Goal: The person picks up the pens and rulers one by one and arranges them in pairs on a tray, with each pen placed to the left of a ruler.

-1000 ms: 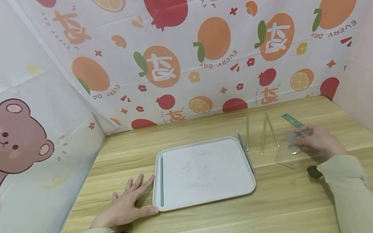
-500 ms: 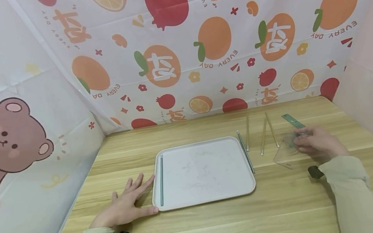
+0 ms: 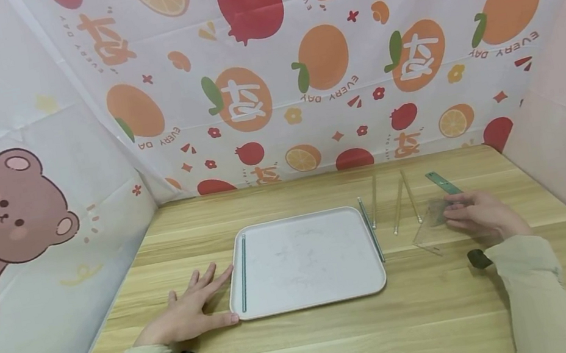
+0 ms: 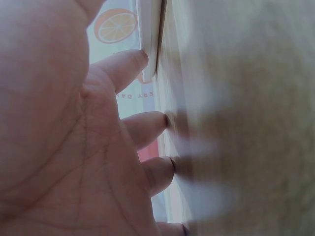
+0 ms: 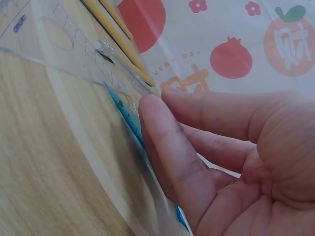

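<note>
A clear triangular set square [image 3: 425, 238] is pinched at one end between the thumb and fingertips of my right hand [image 3: 482, 215]. Under those fingers lies a green ruler [image 3: 442, 182], partly hidden by the hand; in the right wrist view its teal edge [image 5: 127, 116] runs just below the fingertips. My left hand [image 3: 185, 312] rests spread on the table, with thumb and index finger touching the left rim of a white tray [image 3: 311, 306]. Inside the tray, along its left side, lies a green pencil [image 3: 244, 274]. Another green pencil [image 3: 372, 230] lies along the tray's right rim.
Three yellowish pencils lie between tray and ruler: a left one [image 3: 374, 202], a middle one [image 3: 399, 205] and a right one [image 3: 411, 197]. A fruit-print cloth [image 3: 330, 126] hangs behind the wooden table [image 3: 311, 351]. Cloth walls [image 3: 98, 168] flank the sides.
The set square has shifted and turned slightly in my right hand, which has moved very little. My left hand, the tray and the pencils stay put.
</note>
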`<state>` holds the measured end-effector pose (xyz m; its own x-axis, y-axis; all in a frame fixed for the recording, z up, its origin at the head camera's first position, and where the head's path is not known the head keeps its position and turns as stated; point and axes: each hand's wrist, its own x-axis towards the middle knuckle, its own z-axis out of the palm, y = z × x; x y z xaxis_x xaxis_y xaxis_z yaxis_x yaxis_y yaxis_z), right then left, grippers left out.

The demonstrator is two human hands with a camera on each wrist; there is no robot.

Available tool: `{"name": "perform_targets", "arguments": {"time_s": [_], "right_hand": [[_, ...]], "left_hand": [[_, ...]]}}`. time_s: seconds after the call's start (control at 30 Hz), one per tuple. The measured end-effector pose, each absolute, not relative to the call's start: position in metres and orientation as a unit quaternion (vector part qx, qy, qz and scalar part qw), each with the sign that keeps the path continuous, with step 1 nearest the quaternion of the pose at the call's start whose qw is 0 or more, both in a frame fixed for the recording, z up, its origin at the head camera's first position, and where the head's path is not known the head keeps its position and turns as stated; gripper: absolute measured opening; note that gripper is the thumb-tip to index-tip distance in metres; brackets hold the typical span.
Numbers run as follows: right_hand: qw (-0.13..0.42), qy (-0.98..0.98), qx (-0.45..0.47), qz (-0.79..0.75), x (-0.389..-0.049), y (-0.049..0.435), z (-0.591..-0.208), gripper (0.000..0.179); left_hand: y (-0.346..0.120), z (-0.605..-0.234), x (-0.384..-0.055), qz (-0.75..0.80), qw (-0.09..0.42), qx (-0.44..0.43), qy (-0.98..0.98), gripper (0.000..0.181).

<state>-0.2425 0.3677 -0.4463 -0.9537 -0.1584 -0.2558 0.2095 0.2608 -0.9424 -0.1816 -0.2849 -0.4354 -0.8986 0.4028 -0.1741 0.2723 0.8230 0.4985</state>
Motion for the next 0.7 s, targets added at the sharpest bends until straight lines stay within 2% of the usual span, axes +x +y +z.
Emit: {"name": "perform_targets", "arguments": {"time_s": [0.7], "right_hand": [[0.158, 0.766, 0.025, -0.623, -0.247, 0.3665, -0.4482, 0.073]], "left_hand": [[-0.2857, -0.4351, -0.1822, 0.231, 0.134, 0.178, 0.947, 0.101]]}}
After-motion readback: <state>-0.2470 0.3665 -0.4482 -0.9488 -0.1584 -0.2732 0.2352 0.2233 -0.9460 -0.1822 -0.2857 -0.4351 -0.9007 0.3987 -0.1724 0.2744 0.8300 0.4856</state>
